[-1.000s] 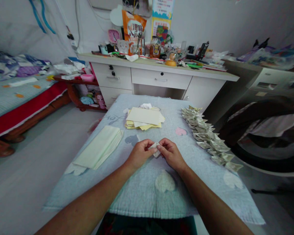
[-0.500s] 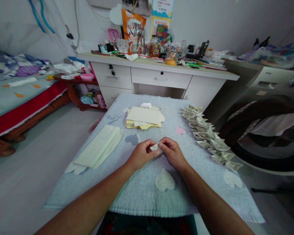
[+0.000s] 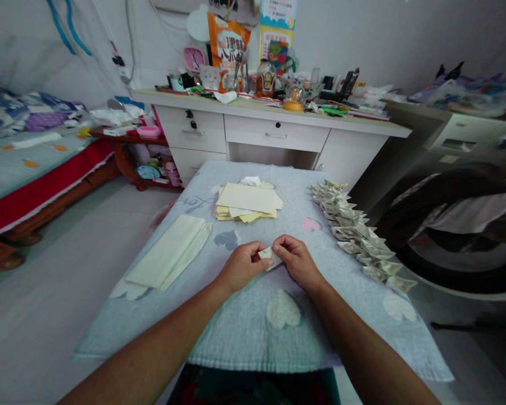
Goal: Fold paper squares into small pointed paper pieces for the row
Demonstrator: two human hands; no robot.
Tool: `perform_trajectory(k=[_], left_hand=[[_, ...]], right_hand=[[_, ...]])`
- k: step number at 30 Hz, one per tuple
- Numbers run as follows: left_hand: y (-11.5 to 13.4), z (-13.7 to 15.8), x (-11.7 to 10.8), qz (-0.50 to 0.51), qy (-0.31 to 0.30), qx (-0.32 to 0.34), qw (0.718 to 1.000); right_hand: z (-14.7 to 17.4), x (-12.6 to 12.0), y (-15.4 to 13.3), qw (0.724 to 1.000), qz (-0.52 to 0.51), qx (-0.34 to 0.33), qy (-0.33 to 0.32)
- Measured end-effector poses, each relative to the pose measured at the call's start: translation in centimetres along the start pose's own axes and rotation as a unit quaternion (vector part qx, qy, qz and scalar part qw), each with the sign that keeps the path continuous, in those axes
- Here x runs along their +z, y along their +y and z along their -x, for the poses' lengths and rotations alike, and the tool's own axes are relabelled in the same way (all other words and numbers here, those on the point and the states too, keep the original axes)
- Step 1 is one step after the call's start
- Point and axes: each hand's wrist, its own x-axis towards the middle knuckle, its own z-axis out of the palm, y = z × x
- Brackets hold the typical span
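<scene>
Between my two hands is a small folded piece of paper (image 3: 271, 257), pale and flat-sided, held just above the cloth. My left hand (image 3: 245, 263) pinches its left side with thumb and fingers. On its right side, my right hand (image 3: 294, 257) grips with the fingertips curled over the edge. Beyond the hands lies a stack of cream and yellow paper sheets (image 3: 249, 198). To the left is a longer pale green folded paper bundle (image 3: 171, 253). Rows of folded paper boat-like shapes (image 3: 358, 233) stand along the right side.
A light blue cloth (image 3: 244, 343) with heart prints covers the table. Behind it stands a white desk (image 3: 274, 135) crowded with jars, a clock and a snack bag (image 3: 227, 50). A washing machine (image 3: 459, 169) is at the right, a bed (image 3: 34, 163) at the left.
My right thumb has shifted off the front of the folded paper, so more of its face shows. Both hands stay nearly in the same place.
</scene>
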Motion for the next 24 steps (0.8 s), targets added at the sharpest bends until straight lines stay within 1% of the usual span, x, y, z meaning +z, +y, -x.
perform_trajectory(k=[4, 8, 11, 12, 14, 16, 18, 21, 24], left_hand=[[0.2, -0.1, -0.1, 0.035, 0.005, 0.022, 0.999], [0.1, -0.2, -0.2, 0.061, 0.032, 0.008, 0.998], [0.0, -0.3, -0.2, 0.088, 0.064, -0.004, 0.994], [-0.1, -0.3, -0.2, 0.088, 0.072, -0.005, 0.994], [-0.3, -0.4, -0.3, 0.066, 0.081, 0.002, 0.995], [-0.5, -0.4, -0.3, 0.032, 0.085, 0.009, 0.996], [-0.7, -0.4, -0.3, 0.003, 0.084, 0.008, 0.996], [-0.6, -0.5, -0.3, -0.005, 0.076, -0.003, 0.997], [-0.3, -0.4, -0.2, 0.010, 0.059, -0.012, 0.998]], right_hand=[[0.0, 0.0, 0.0, 1.000, 0.007, 0.004, -0.001], [0.0, 0.2, 0.1, 1.000, -0.012, 0.022, -0.014], [0.1, -0.1, 0.0, 1.000, -0.015, 0.004, -0.014], [0.2, -0.2, -0.1, 1.000, 0.010, -0.012, -0.013], [0.4, -0.5, -0.5, 0.993, 0.107, -0.050, -0.020], [0.8, -0.6, -1.0, 0.972, 0.215, -0.089, -0.035], [1.0, -0.7, -1.2, 0.948, 0.288, -0.123, -0.058], [1.1, -0.5, -1.1, 0.923, 0.346, -0.145, -0.079], [1.0, -0.5, -0.8, 0.913, 0.372, -0.143, -0.083]])
